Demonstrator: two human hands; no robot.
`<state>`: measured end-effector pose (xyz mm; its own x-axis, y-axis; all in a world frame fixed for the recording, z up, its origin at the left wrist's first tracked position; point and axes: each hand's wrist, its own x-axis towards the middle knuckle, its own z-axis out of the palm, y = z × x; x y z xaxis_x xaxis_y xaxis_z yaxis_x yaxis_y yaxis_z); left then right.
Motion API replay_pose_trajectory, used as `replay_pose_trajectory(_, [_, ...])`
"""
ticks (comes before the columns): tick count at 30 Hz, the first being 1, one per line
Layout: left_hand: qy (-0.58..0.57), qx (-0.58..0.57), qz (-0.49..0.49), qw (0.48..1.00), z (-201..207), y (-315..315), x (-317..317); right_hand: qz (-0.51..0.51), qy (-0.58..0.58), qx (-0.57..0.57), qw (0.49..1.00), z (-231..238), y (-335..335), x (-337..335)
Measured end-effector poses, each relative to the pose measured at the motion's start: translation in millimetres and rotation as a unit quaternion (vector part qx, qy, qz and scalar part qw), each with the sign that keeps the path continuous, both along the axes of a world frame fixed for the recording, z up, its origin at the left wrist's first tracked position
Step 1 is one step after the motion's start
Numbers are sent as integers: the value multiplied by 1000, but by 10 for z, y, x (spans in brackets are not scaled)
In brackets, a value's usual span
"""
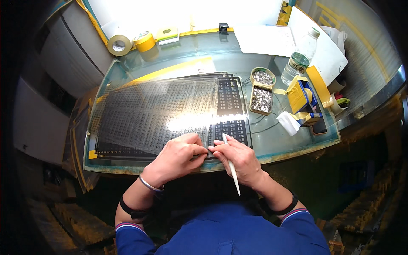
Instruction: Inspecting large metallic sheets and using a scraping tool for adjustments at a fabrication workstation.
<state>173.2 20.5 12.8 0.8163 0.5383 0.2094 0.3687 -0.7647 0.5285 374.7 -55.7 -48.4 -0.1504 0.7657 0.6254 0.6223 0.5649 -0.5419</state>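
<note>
My right hand (240, 159) is wrapped round a slim white pen-like tool (232, 170), its tapered end pointing back toward me. My left hand (180, 155) is closed, thumb and index finger meeting at the near right corner of a clear patterned sheet (161, 110); whatever lies between those fingertips is hidden. That sheet rests slightly askew over black panels with rows of small cutouts (229, 93), which show along its right side. The fingertips of both hands almost touch. Bright glare crosses the sheet just beyond them.
Two small tins of shiny metal pieces (261, 100) stand right of the panels. Beyond them are a water bottle (297, 66) and a yellow tape dispenser (301, 95). Tape rolls (120, 44) sit at the far left, white paper (264, 40) at the back. The glass tabletop's edge (293, 151) runs before me.
</note>
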Motion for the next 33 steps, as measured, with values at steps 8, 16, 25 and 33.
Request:
replay_pose_trajectory(8, [-13, 63, 11, 998, -15, -99, 47, -11, 2, 2, 1000, 48, -3, -13])
replay_pose_trajectory(16, [52, 211, 19, 976, -119, -195, 163, -10, -5, 6, 1000, 5, -6, 6])
replay_pose_trajectory(25, [-94, -77, 128, 984, -192, -97, 46, -24, 13, -11, 1000, 45, -14, -19])
replay_pose_trajectory(33, [-280, -392, 149, 864, -384, -145, -2, -17, 155, 16, 988, 105, 18, -32])
